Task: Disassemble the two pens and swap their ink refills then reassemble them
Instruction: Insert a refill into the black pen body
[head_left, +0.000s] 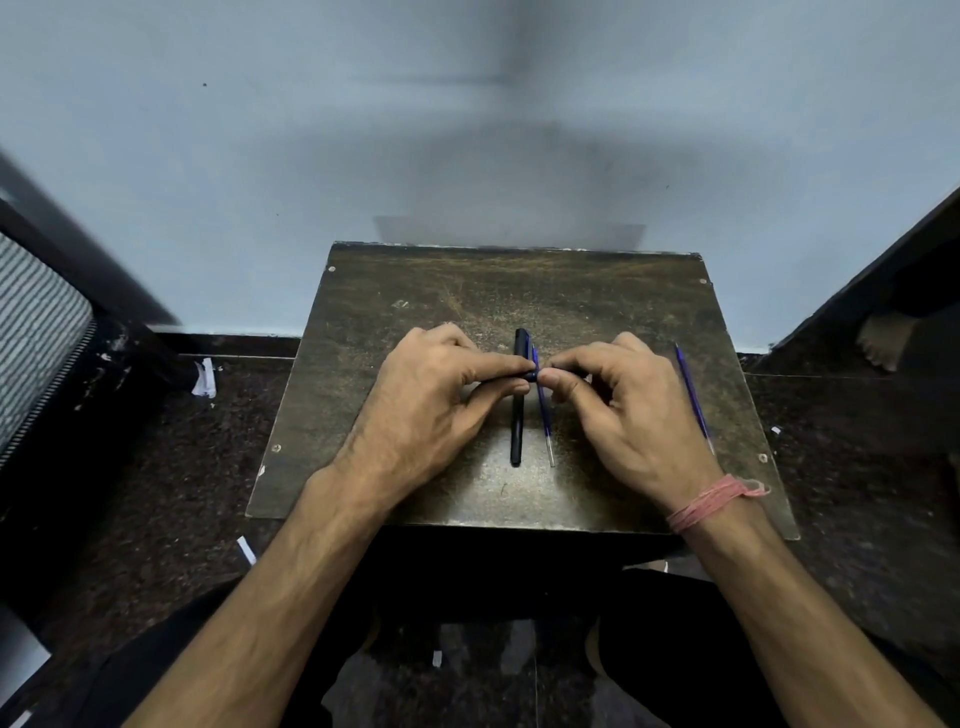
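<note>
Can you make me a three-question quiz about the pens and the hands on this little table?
1. Where is the far-right refill?
A) beside the right hand
B) under the left hand
C) on the floor

2. How many loose blue refills lie on the table?
A) one
B) two
C) four

3. What are the hands doing?
A) resting flat
B) pinching a dark pen piece together
C) holding paper

Answers: 1 A, it lies just right of that hand. 2 B, another refill lies beside the black pen. 3 B, fingertips meet on it.
</note>
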